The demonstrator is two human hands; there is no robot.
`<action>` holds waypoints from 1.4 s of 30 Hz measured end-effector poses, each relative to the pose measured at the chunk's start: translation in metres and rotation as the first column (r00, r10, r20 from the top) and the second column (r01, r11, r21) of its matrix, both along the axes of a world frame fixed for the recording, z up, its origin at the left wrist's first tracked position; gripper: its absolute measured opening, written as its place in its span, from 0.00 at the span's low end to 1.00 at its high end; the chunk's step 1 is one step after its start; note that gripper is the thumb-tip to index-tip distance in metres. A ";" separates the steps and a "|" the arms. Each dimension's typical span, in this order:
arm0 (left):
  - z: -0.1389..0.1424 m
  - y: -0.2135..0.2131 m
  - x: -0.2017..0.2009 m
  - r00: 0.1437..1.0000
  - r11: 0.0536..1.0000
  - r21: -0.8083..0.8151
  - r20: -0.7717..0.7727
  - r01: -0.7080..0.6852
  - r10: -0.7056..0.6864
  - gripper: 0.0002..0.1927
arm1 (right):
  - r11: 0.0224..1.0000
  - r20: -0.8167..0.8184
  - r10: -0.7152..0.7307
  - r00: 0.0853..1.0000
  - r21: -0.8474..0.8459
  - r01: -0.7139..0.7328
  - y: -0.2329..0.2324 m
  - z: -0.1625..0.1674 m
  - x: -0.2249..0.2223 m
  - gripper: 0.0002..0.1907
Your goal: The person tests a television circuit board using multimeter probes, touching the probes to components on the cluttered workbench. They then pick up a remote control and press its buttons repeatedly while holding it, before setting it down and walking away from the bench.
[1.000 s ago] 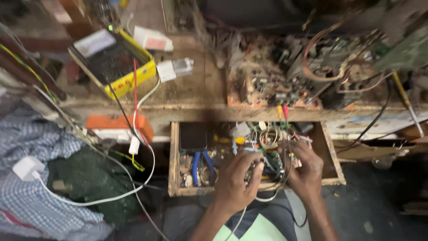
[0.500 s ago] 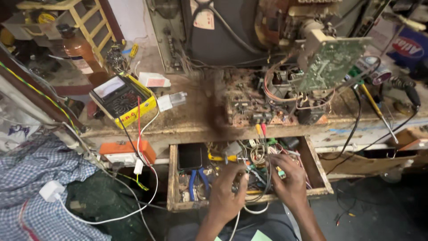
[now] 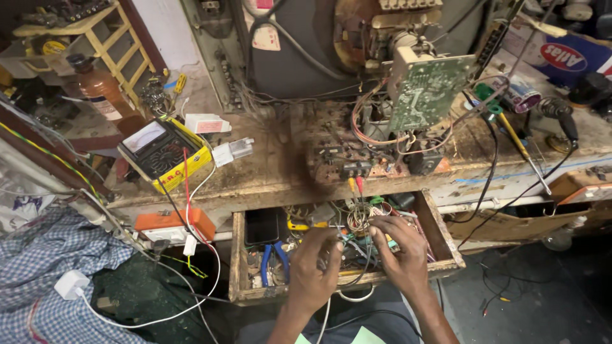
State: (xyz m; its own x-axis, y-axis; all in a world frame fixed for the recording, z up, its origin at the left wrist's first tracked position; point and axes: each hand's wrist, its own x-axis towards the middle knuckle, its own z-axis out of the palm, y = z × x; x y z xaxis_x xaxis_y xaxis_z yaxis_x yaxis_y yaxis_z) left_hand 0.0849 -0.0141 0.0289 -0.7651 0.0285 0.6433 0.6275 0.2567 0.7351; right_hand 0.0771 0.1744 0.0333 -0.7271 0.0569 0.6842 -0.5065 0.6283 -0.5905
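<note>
Hands both down in open wooden drawer (image 3: 239,255) under the table (image 3: 268,178). Left hand (image 3: 315,264) and right hand (image 3: 398,251) sit side by side, fingertips pointing away from the body into a tangle of wires (image 3: 357,220) just ahead of them. Both grips narrow, fingers curled on wires; exact piece held cannot be told. Blue-handled pliers (image 3: 274,264) lie just left of left hand, handles running front to back, nearer that hand.

Both hands (image 3: 357,255) among tangled wires (image 3: 358,220) in open wooden drawer (image 3: 237,255)
</note>
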 end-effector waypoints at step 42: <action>0.069 -0.066 -0.255 0.775 0.512 0.848 0.232 0.134 -0.588 0.10 | 1.000 0.016 0.008 1.000 0.007 -0.008 0.003 -0.003 -0.002 0.07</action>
